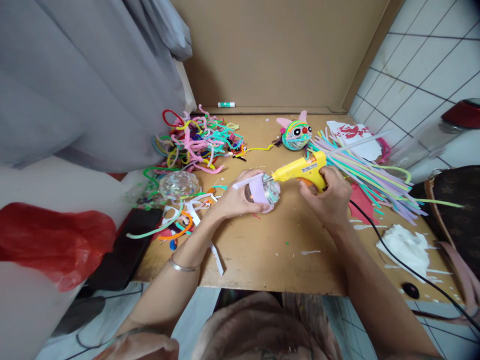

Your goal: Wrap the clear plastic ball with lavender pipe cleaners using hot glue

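My left hand (242,197) is closed around a clear plastic ball (271,195). Rows of lilac pipe cleaner (257,192) wrap part of the ball, and one end sticks out to the left over my fingers. In my right hand (328,197) is a yellow hot glue gun (300,170), gripped by its handle. Its metal nozzle points left and meets the ball at the edge of the lilac rows; whether glue is flowing is too small to see. A black cord runs from the gun down to the right.
Behind stands a decorated ball with pink ears (296,135). Tangled pipe cleaners (198,140) lie back left, straight ones (375,170) to the right. Another clear ball (179,185), a glue stick (226,105), a crumpled white tissue (407,250) and a brown bag (453,200) surround the workspace.
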